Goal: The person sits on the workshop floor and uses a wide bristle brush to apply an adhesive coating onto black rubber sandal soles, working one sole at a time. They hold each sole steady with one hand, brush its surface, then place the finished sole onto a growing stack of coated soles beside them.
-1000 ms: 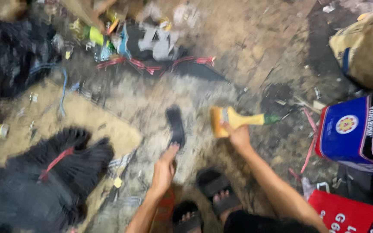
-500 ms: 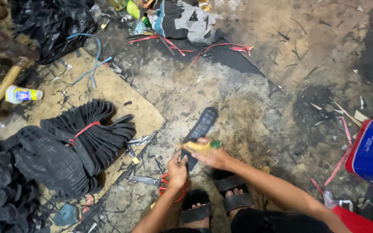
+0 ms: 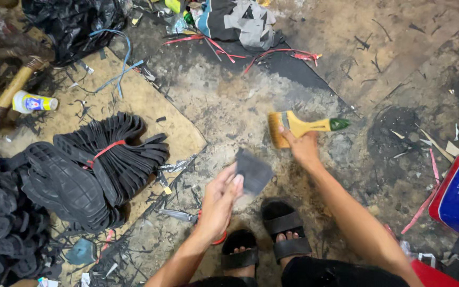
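The left hand (image 3: 220, 199) reaches forward, fingers pinching a dark rubber sole piece (image 3: 253, 171) just above the grimy floor (image 3: 229, 106). The right hand (image 3: 303, 147), arm extended, grips a yellow-handled paintbrush (image 3: 299, 127) beside it, bristles pointing left, near the person's sandalled feet (image 3: 266, 239).

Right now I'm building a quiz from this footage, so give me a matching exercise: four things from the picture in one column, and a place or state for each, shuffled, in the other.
Things:
1. paintbrush
2. dark flat piece
3. bundle of black soles
4. small white bottle

Places or states:
A. lying on its side at the far left
B. held in the right hand
C. tied with a red band, on the cardboard sheet
D. held at the fingertips of the left hand

Pairs: 1-B, 2-D, 3-C, 4-A
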